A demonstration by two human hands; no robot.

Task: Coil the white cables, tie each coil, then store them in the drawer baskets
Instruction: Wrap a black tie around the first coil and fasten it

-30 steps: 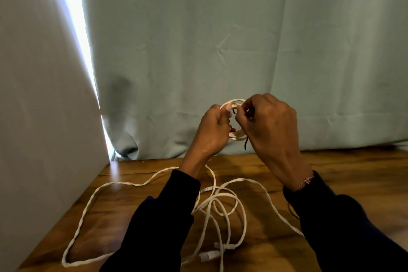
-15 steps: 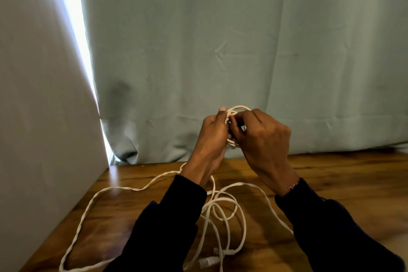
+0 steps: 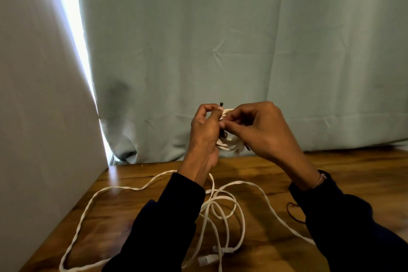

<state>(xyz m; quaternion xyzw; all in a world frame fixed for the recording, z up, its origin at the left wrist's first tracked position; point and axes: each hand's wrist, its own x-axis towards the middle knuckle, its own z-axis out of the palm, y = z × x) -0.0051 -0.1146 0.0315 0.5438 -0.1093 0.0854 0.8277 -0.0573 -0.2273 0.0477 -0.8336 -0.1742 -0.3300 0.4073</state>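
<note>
A small coil of white cable [image 3: 227, 144] is held up above the wooden table [image 3: 123, 205], between both hands. My left hand [image 3: 204, 132] grips the coil's left side, and the head of a thin black tie [image 3: 221, 104] sticks up above its fingers. My right hand [image 3: 262, 130] pinches the coil and the tie from the right; the tie's other end pokes out below that hand. Most of the coil is hidden by my fingers. Loose white cables [image 3: 223, 210] lie in tangled loops on the table below, with white plugs [image 3: 208, 259] near the front.
A pale green curtain [image 3: 220, 40] hangs right behind the table. A white panel [image 3: 39, 117] closes off the left side. A dark thin loop [image 3: 292, 213] lies on the table by my right sleeve. No drawer or basket is in view.
Both hands stayed at the coil and kept working the tie round it. The tie's black head now shows above my left fingers, and less of the coil is visible.
</note>
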